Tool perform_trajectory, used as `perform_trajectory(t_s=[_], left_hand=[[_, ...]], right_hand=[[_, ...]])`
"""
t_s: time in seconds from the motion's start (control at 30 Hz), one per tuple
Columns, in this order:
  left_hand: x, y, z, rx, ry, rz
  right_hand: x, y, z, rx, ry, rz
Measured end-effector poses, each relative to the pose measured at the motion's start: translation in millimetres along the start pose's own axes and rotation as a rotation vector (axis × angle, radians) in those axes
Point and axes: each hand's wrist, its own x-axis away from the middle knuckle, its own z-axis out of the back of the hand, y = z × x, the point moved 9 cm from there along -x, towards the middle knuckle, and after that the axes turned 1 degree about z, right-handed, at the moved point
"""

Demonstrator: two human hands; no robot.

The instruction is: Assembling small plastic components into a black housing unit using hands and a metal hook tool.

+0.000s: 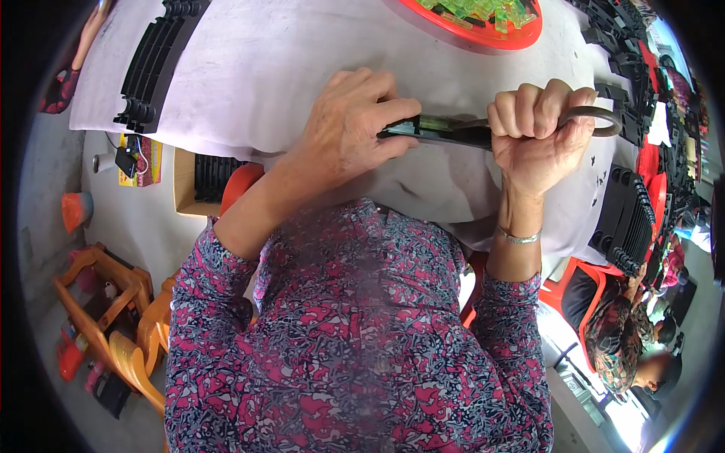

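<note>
Just beyond my body, at the near part of the table, my left hand (351, 121) pinches the left end of a narrow black plastic strip (434, 138) between thumb and fingers. A clear yellow-green piece (436, 123) lies along the strip between my hands. My right hand (540, 124) is closed in a fist around dark metal scissors (613, 121). Their rounded loop handle sticks out to the right of the fist, and a thin dark part reaches left to the strip. The fist hides the rest of the scissors and the strip's right end.
A red basin (483, 39) of clear yellow-green pieces stands at the far side of the white-covered table (249, 68). Black slotted parts (157, 64) lie far left, more (625, 219) at right. A seated person (615, 332) is at lower right; wooden chairs (113, 302) stand left.
</note>
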Motion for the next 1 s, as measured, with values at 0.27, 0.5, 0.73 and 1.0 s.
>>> perform_trajectory(t_s=[0.27, 0.5, 0.73, 1.0], left_hand=[[-1, 0, -1, -0.024, -0.013, -0.016], [-1, 1, -1, -0.012, -0.013, -0.013], [-3, 4, 2, 0.008, -0.009, -0.02], [-3, 2, 8, 0.093, 0.035, -0.015]], right_hand=[[0, 3, -6, 0.024, -0.01, -0.031], [2, -4, -9, 0.06, 0.117, 0.031], [-17, -89, 12, 0.192, 0.158, -0.065], [16, -63, 123, 1.35, 0.32, -0.627]])
